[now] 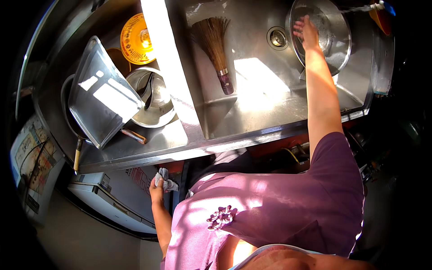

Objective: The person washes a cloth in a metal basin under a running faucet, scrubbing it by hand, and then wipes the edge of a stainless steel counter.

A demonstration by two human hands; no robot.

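Note:
My right hand point(306, 33) is over a large round metal basin point(341, 55), fingers spread and holding nothing; whether it touches the basin's inside I cannot tell. The basin stands in the steel sink point(249, 118), beside the drain strainer point(278, 37). Water comes from a spout point(379, 6) at the top right. Down below the counter's front edge, my left hand point(158, 189) grips a crumpled grey cloth point(167, 180). A short brush of stiff bristles point(216, 47) lies in the sink, left of the basin.
On the steel counter at left are a tilted rectangular metal tray point(101, 101), a pan point(67, 98) beneath it, a metal pot point(158, 118) with a ladle inside and a yellow plastic colander point(136, 40). A handle point(133, 135) juts towards the counter's edge. A white appliance point(111, 206) stands below.

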